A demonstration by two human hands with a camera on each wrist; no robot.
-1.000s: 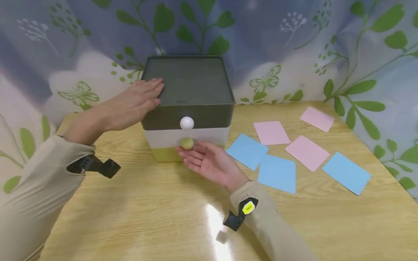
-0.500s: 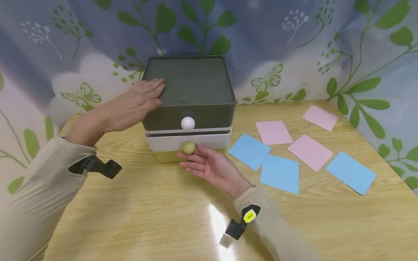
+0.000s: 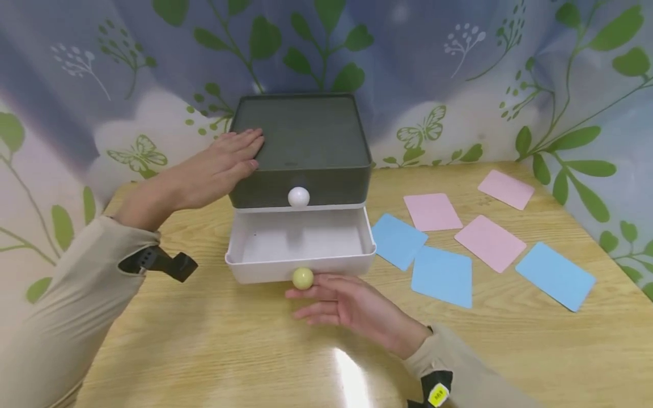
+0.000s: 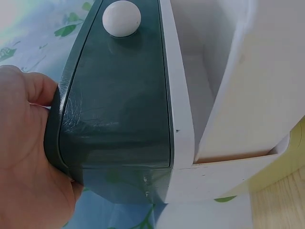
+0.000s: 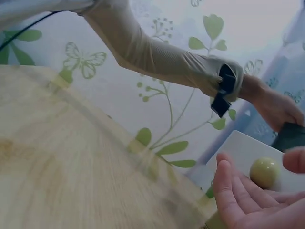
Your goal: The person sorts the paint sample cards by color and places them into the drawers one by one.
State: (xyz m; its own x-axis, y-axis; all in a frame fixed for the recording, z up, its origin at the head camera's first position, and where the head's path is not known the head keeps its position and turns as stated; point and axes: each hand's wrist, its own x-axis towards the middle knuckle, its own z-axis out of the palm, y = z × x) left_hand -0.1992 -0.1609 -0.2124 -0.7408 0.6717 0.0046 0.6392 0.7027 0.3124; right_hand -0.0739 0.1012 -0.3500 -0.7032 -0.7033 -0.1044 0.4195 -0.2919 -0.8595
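Observation:
A small stacked drawer box has a dark green top section (image 3: pixel 311 133) with a white round knob (image 3: pixel 298 197). Beneath it, a white drawer (image 3: pixel 265 273) stands pulled out, its inside bare. My left hand (image 3: pixel 211 173) rests on the left edge of the green top, fingers laid over it; in the left wrist view the thumb lies against its side. At the drawer's front, my right hand (image 3: pixel 364 311) is beside the yellow-green knob (image 3: pixel 303 278), palm turned up. In the right wrist view its fingers (image 5: pixel 228 195) extend nearly straight below the knob, the thumb apart from it.
Several pink cards (image 3: pixel 491 242) and blue cards (image 3: pixel 441 276) lie on the wooden table (image 3: pixel 229 351) right of the box. A leaf-patterned curtain (image 3: pixel 408 62) hangs directly behind. A yellow bottom section (image 4: pixel 298 152) shows under the white drawer.
The white drawer has slid out from nearly closed to well forward. My right hand has moved toward me along with its knob; the left hand keeps its place on the box.

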